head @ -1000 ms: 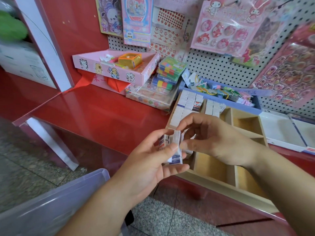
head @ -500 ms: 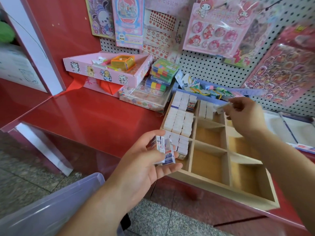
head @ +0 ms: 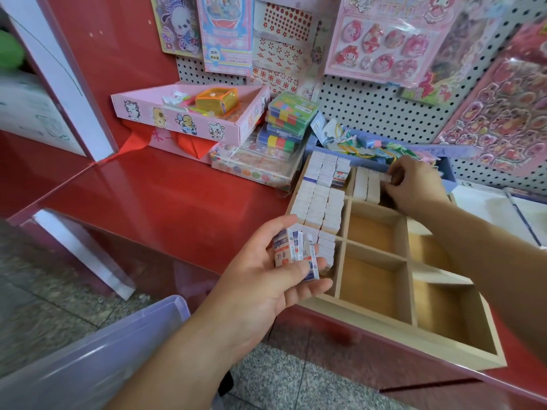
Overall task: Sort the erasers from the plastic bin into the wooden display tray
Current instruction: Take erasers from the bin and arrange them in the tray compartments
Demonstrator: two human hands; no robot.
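White erasers (head: pixel 318 199) stand packed in rows down the left column of the wooden tray (head: pixel 414 338).

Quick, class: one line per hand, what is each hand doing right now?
Left hand: grips a handful of erasers.
Right hand: pinches a single eraser at the tray's far compartment.

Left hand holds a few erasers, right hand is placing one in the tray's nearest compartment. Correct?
Not the nearest. In the head view the right hand pinches an eraser at the far end of the wooden tray. The left hand does hold a few erasers.
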